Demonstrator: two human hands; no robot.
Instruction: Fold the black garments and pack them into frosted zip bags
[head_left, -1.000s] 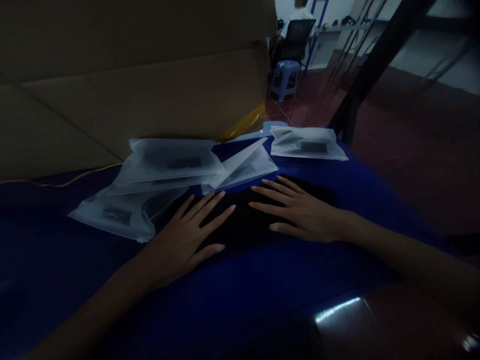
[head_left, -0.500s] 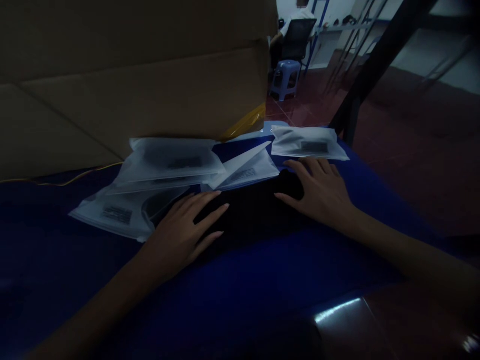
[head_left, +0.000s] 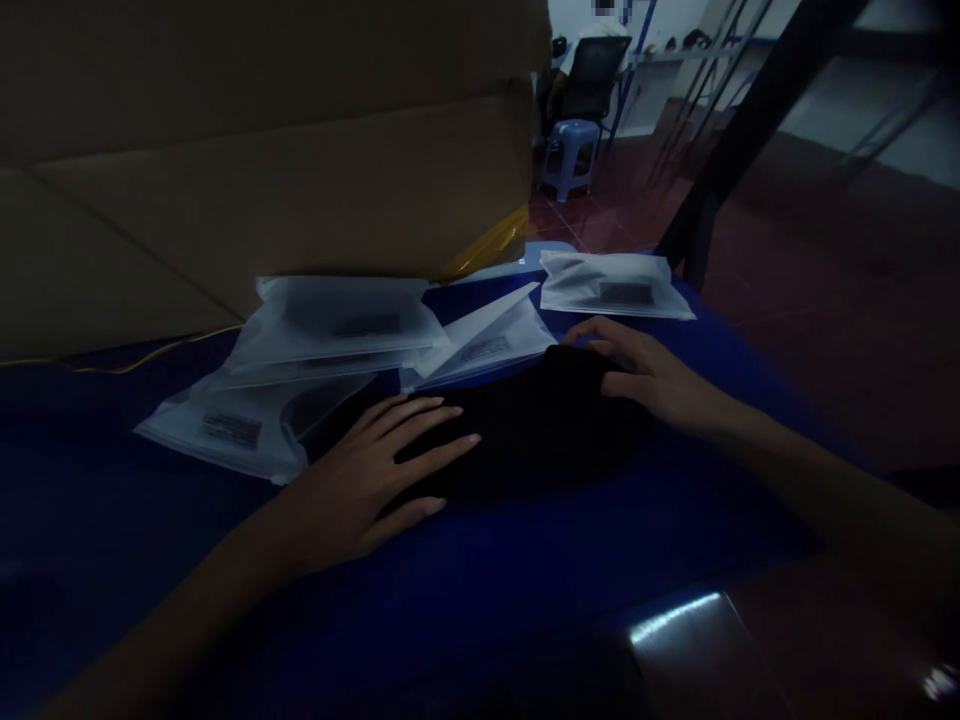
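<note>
A black piece of cloth point(head_left: 532, 430) lies on the blue table point(head_left: 525, 560) in front of me. My left hand point(head_left: 375, 475) rests flat on its left part, fingers stretched out. My right hand point(head_left: 649, 375) is at the cloth's right end, fingers curled round its raised edge. Behind the cloth lie several frosted plastic bags with dark labels: a stack point(head_left: 337, 325) at the left, one point(head_left: 487, 345) in the middle and one point(head_left: 615, 285) at the far right.
A large cardboard box point(head_left: 262, 150) stands on the table behind the bags, with yellow strapping point(head_left: 487, 245) at its lower corner. A dark slanted post point(head_left: 742, 130) rises at the right. Farther back are a blue stool point(head_left: 566, 155) and a person seated on a chair point(head_left: 592, 70).
My right hand slid from the cloth's middle to its right end and curled round the edge, lifting it. My left hand stayed flat, shifting slightly right.
</note>
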